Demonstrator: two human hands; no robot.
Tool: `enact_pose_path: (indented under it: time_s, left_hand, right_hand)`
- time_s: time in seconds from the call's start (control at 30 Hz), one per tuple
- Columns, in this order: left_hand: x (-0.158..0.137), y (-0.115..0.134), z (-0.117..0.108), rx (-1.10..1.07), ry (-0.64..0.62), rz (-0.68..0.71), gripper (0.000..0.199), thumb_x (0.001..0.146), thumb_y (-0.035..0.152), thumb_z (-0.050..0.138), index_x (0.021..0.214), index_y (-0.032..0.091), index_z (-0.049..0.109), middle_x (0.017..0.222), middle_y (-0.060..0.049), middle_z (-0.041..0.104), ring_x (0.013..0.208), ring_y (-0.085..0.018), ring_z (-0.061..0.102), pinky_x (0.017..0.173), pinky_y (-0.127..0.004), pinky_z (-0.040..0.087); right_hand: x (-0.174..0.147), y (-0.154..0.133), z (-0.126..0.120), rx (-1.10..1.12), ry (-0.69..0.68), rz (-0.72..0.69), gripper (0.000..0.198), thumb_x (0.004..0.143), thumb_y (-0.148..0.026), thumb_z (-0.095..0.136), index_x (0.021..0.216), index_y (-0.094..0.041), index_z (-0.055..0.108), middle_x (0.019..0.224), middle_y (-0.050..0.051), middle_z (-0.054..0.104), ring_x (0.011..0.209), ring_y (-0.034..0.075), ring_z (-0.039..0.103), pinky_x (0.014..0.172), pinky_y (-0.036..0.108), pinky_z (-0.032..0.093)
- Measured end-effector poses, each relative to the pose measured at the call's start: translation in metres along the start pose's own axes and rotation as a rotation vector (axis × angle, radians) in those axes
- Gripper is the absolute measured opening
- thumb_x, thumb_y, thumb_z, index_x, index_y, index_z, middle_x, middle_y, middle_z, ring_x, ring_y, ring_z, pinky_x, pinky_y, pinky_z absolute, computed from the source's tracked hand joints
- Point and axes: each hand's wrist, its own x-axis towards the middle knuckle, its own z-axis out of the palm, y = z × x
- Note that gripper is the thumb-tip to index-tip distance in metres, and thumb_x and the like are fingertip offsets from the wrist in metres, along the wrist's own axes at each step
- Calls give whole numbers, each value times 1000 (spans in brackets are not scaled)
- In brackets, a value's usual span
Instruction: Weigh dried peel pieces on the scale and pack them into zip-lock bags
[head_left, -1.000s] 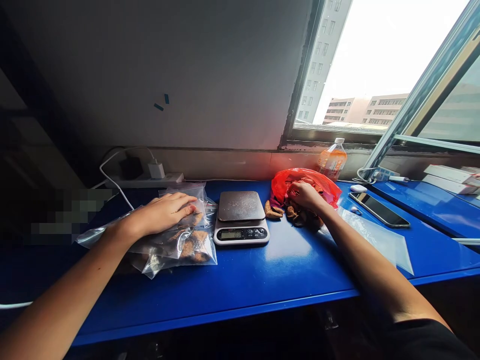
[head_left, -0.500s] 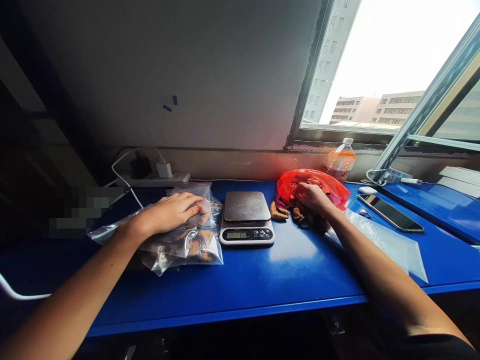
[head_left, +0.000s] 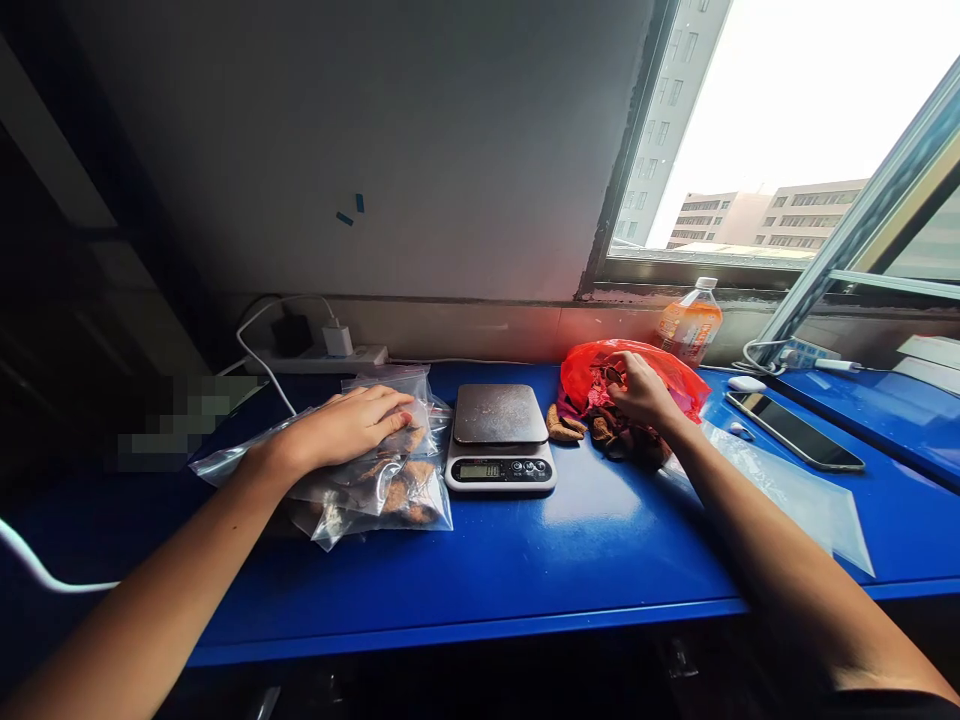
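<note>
In the head view our left hand (head_left: 349, 428) lies flat, fingers spread, on the clear filled bags (head_left: 375, 470) at nine o'clock of the scale (head_left: 500, 438); our right hand (head_left: 645, 395), fingers curled among dried pieces, digs in the red bag (head_left: 634, 375) at three o'clock on the blue surface (head_left: 525, 560); we judge small pinches best.

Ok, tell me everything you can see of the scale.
The scale is a small flat kitchen scale with a dark square metal platform, bare, over a white front strip holding a lit display and round buttons. It sits level on the blue table, between the clear bags and the red bag. Neither hand touches it.
</note>
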Motion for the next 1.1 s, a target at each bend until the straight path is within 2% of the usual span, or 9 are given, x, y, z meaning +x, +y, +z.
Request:
enact_pose_path:
  time_s: [0.27, 0.37, 0.47, 0.53, 0.63, 0.87, 0.97, 1.1]
  left_hand:
    - [-4, 8, -6, 12, -22, -33, 65, 91, 58, 27, 142, 25, 51, 148, -6, 52, 136, -31, 44, 111, -45, 34]
    - [-5, 10, -7, 12, -30, -37, 66, 91, 58, 26, 143, 25, 50, 148, -5, 51, 137, -30, 43, 112, -44, 33]
    - [-5, 10, -7, 22, -33, -30, 66, 91, 57, 26, 143, 25, 49, 149, -5, 50, 137, -30, 42, 112, -44, 33]
    - [-4, 9, -6, 30, -37, -25, 66, 92, 57, 25, 144, 23, 48, 150, -6, 49, 137, -29, 42, 112, -43, 33]
    - [-4, 8, -6, 30, -41, -25, 67, 92, 57, 24, 145, 22, 48, 150, -6, 49, 137, -29, 42, 112, -44, 33]
    - [-5, 12, -8, 11, -26, -40, 64, 92, 55, 28, 142, 25, 51, 148, -5, 51, 136, -31, 43, 111, -46, 34]
    - [-5, 11, -6, -3, -8, -34, 61, 91, 55, 29, 140, 27, 54, 147, -5, 53, 135, -31, 45, 111, -46, 34]
    - [-4, 8, -4, -6, 5, -24, 61, 92, 56, 28, 140, 27, 53, 146, -4, 54, 135, -31, 45, 111, -45, 34]
  right_hand:
    - [1, 10, -12, 0, 56, 82, 34, 72, -20, 55, 105, -18, 58, 107, 13, 67, 98, 25, 62, 88, 36, 50]
    - [1, 17, -15, -39, 44, 144, 28, 74, -21, 55, 101, -18, 60, 100, 11, 70, 91, 25, 63, 85, 36, 49]
    - [-1, 20, -15, -56, 34, 208, 23, 77, -28, 59, 98, -18, 61, 94, 10, 70, 85, 23, 64, 81, 35, 49]
    - [-2, 21, -15, -49, 22, 232, 28, 78, -36, 62, 99, -17, 60, 94, 9, 70, 85, 23, 64, 78, 34, 49]
    - [-2, 20, -13, -41, -27, 204, 33, 78, -39, 65, 102, -17, 60, 96, 10, 71, 86, 23, 64, 78, 33, 49]
    - [7, 17, -4, -131, -129, 145, 31, 76, -21, 58, 107, -15, 63, 103, 14, 71, 94, 25, 65, 79, 32, 49]
    - [12, 15, -1, -144, -151, 130, 32, 76, -21, 58, 107, -16, 65, 100, 12, 72, 91, 25, 65, 76, 31, 48]
    - [23, 5, 2, -164, -207, 78, 36, 75, -22, 60, 109, -17, 67, 106, 11, 72, 93, 24, 65, 78, 29, 48]
